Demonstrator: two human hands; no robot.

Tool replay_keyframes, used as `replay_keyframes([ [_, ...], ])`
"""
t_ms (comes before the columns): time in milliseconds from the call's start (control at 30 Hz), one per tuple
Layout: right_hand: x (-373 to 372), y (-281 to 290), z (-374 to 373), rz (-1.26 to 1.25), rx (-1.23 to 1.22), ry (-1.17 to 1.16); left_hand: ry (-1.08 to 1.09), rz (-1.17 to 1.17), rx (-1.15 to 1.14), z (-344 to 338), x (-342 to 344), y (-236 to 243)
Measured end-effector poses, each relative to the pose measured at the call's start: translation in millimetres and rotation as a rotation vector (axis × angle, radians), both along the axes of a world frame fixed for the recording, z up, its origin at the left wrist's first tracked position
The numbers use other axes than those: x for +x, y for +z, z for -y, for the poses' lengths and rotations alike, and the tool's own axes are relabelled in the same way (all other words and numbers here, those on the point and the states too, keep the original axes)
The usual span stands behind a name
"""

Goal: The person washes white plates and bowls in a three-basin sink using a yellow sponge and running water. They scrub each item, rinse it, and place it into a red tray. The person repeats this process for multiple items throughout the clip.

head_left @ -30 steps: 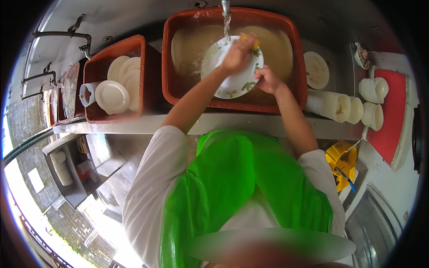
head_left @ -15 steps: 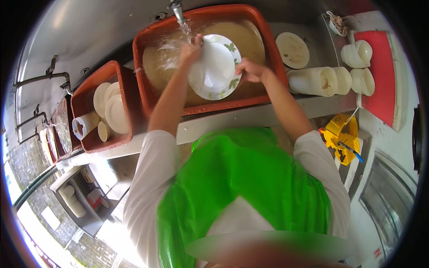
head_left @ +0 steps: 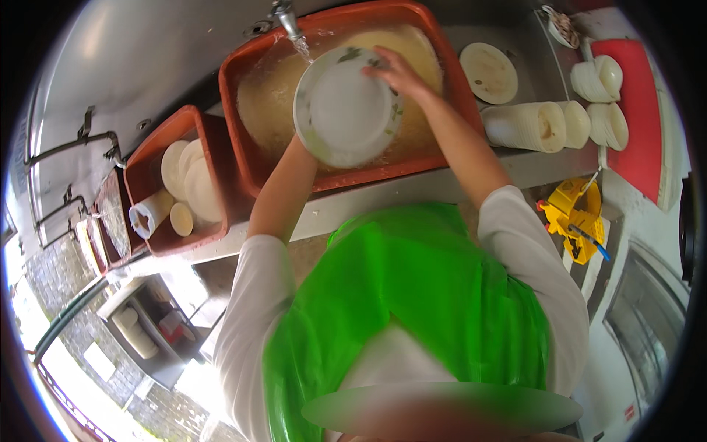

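A white plate point(head_left: 346, 110) with green leaf decoration on its rim is held tilted above the water in a large red-brown tub point(head_left: 456, 110). My right hand point(head_left: 398, 72) grips its upper right rim, with fingertips over the edge onto the face. My left forearm point(head_left: 286, 180) runs up to the plate's lower left edge; the left hand itself is hidden behind the plate. A metal faucet point(head_left: 287, 20) at the back runs a stream of water down near the plate's upper left rim. The tub's water looks cloudy, with a large pale round shape under it.
Left of the tub stands a smaller red-brown bin point(head_left: 215, 180) holding plates and cups. At right lie a stained plate point(head_left: 489, 72), a stack of cream bowls point(head_left: 519, 127) and more bowls point(head_left: 595, 79) by a red surface point(head_left: 635, 110). A yellow mop bucket point(head_left: 577, 217) stands below.
The plate has moved slightly up and tilted. My right hand has gone from its right edge to the upper right rim. My left hand has slipped out of sight behind it.
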State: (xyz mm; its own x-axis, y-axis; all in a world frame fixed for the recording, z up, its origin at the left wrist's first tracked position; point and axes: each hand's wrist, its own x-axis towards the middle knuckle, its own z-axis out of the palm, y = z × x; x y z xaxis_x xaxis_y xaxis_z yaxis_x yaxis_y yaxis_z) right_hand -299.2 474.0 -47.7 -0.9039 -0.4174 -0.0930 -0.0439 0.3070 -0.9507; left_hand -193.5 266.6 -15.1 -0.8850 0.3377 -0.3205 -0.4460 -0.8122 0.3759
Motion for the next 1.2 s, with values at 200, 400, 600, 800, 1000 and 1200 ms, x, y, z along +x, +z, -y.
replay_keyframes([
  [200,-50,-74,-11,0.058,0.128,0.044,-0.249,0.108,-1.216,48,-28,-1],
  [400,-79,-106,22,-0.423,0.612,0.305,0.248,-0.003,-1.682,93,23,27],
  [600,-105,-131,53,-0.642,0.715,0.686,1.09,0.263,-1.05,190,132,52],
  [800,-84,-64,94,-0.094,0.747,0.801,1.3,0.381,-0.433,235,235,-8],
  [1000,-126,-123,58,-0.512,0.594,0.623,1.164,0.328,-0.927,143,162,28],
  [1200,-139,-12,38,-0.364,0.464,0.272,0.914,-0.025,-1.465,106,117,49],
])
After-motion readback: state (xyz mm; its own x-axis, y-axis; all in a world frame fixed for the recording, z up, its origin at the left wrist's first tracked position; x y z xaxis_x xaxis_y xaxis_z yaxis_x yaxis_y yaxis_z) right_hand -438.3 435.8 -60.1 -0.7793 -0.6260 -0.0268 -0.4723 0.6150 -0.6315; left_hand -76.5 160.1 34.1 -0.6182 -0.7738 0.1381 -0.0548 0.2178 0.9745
